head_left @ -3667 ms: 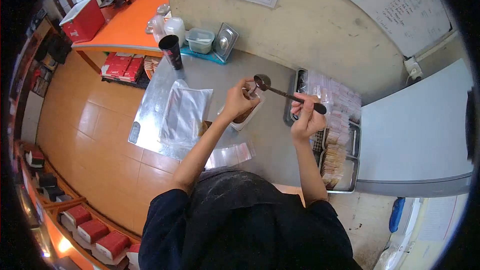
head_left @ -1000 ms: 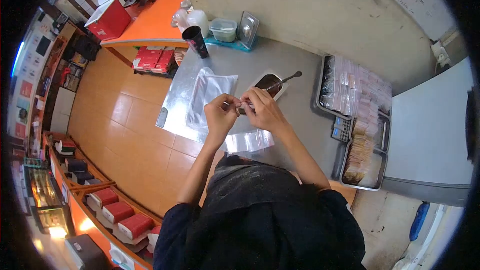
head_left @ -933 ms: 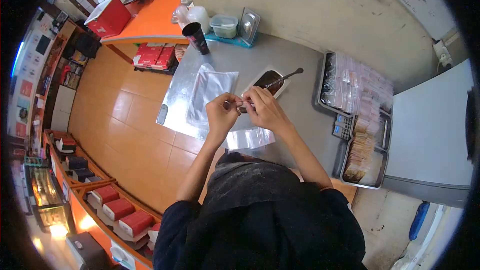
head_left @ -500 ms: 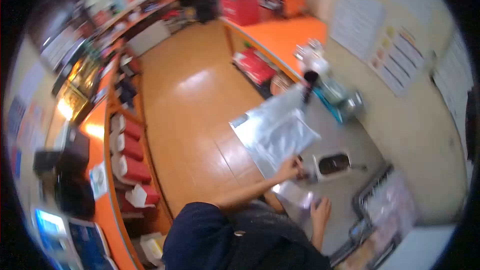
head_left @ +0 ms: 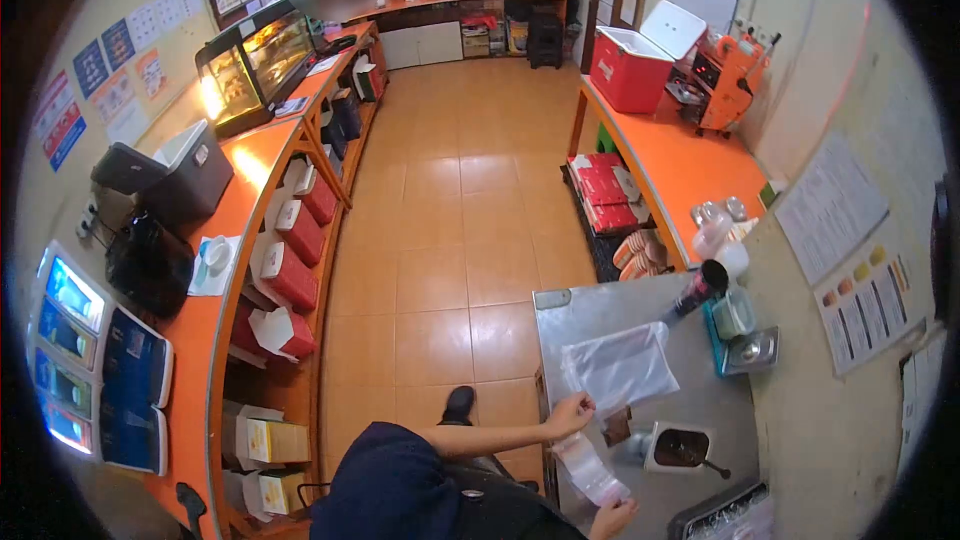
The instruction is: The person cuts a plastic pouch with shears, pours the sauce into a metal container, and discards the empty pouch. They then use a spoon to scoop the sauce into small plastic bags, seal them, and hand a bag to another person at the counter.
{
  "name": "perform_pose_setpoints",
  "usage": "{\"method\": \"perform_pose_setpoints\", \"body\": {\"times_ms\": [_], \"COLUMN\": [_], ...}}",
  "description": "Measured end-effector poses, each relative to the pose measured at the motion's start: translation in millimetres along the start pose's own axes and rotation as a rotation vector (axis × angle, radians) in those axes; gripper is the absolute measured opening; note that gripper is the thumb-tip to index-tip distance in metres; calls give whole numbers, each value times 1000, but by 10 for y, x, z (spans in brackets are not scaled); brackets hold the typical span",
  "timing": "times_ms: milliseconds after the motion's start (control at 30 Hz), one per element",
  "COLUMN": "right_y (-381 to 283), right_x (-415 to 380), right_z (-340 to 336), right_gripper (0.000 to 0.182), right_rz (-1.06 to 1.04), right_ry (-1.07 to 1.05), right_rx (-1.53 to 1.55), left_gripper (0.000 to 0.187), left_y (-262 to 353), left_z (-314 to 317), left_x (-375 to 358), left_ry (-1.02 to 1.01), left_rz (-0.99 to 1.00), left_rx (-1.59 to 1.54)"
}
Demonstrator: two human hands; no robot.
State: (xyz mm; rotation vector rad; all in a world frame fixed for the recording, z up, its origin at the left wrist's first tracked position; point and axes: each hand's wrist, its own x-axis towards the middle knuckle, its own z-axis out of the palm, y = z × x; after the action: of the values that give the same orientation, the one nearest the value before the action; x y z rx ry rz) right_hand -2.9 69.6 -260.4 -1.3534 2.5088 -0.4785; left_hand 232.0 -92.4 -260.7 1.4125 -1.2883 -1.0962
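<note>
A small clear plastic bag [head_left: 592,475] stretches over the near edge of the steel table [head_left: 715,395]. My right hand [head_left: 612,518] pinches its lower end. At its upper end is my left hand [head_left: 571,414], fingers drawn together; whatever they hold is too small to make out. Just beyond that hand lies a stack of larger clear plastic bags [head_left: 622,365]. A small brown piece [head_left: 617,427] rests to the right of my left hand. Farther right, a metal container [head_left: 682,447] holds something dark, with a spoon handle sticking out.
A dark cup [head_left: 707,278] and a blue tray [head_left: 722,345] with containers stand by the wall. A black crate [head_left: 715,515] sits near right. Orange counters [head_left: 650,155] run along both sides, with a red cooler [head_left: 632,70] at the back right. Tiled floor [head_left: 430,280] lies between.
My view has swung, bringing more of the room into sight, and is sharper. My left hand has moved off the brown piece towards the small bag's upper end; my right hand stays on the bag.
</note>
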Motion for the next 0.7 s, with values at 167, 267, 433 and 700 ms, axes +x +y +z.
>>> {"method": "perform_pose_setpoints", "body": {"times_ms": [167, 267, 433, 700], "right_y": [-192, -960, -3576, -6975], "right_x": [-126, -40, 25, 165], "right_z": [-233, -555, -612, 1038], "right_gripper": [23, 27, 11, 9], "right_rz": [-106, 9, -261, -684], "right_ry": [363, 813, 558, -242], "right_rx": [85, 72, 362, 721], "left_gripper": [15, 15, 27, 13], "left_y": [44, -75, 555, 413], "left_z": [-832, -1489, -2906, -4895], "left_x": [398, 699, 1250, 2505], "left_ry": [-117, -160, -517, -192], "left_rz": [45, 116, 130, -38], "left_rx": [-44, -132, -317, -288]}}
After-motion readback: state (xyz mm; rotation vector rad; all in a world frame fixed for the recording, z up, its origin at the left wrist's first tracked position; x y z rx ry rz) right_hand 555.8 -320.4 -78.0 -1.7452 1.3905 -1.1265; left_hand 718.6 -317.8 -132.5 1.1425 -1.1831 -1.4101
